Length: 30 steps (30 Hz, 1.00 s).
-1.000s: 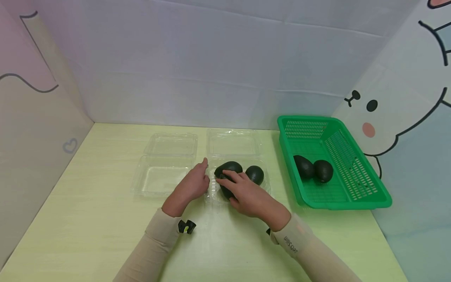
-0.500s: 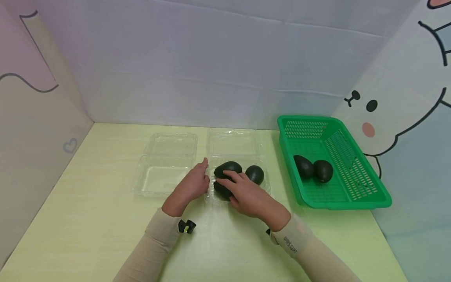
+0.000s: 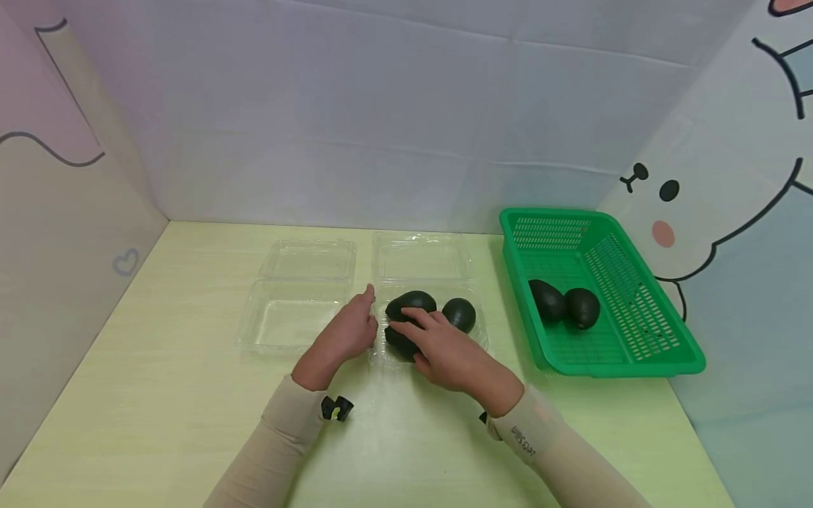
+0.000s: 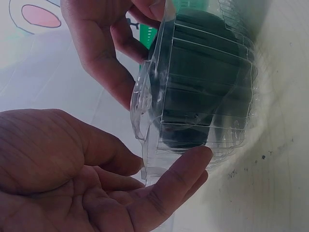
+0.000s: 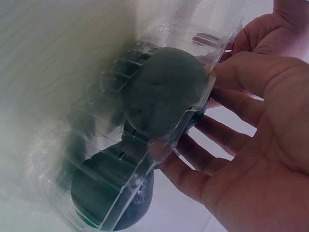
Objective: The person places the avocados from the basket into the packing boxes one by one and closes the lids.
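A clear plastic clamshell box (image 3: 422, 257) lies with its lid folded back and several dark avocados in its base. My left hand (image 3: 352, 326) pinches the base's left rim (image 4: 150, 159) between thumb and fingers. Over the near part of the base, my right hand (image 3: 449, 351) holds the front-left avocado (image 3: 400, 343), thumb and fingers on either side of it, seen closer as the upper avocado (image 5: 164, 92) in the right wrist view. Behind it sits another avocado (image 3: 411, 302). One more avocado (image 3: 459, 315) is at the right.
A second clear clamshell box (image 3: 295, 321), also unfolded, stands to the left. On the right is a green slotted basket (image 3: 641, 363) holding two avocados (image 3: 582, 308). Fabric walls (image 3: 330, 141) enclose the pale tabletop (image 3: 159, 409) at the back and sides.
The front-left avocado has shifted and turned leftward under the right hand's fingers, between one second and half a second ago. Both hands have stayed in place.
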Each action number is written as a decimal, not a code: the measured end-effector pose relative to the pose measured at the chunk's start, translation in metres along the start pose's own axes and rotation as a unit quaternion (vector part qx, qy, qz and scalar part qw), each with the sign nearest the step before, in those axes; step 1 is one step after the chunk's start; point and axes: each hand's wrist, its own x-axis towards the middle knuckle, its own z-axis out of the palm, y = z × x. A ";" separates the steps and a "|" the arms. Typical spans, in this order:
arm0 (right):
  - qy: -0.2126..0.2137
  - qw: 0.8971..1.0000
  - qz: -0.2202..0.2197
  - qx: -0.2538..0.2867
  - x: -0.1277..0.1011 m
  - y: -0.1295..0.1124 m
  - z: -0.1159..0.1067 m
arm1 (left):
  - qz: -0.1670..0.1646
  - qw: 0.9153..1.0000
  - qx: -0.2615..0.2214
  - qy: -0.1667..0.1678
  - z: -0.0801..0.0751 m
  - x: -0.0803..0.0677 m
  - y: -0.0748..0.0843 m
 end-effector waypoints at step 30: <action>0.179 0.947 0.200 0.179 0.004 0.063 -0.018 | -0.053 0.998 0.023 -0.008 0.000 0.003 0.007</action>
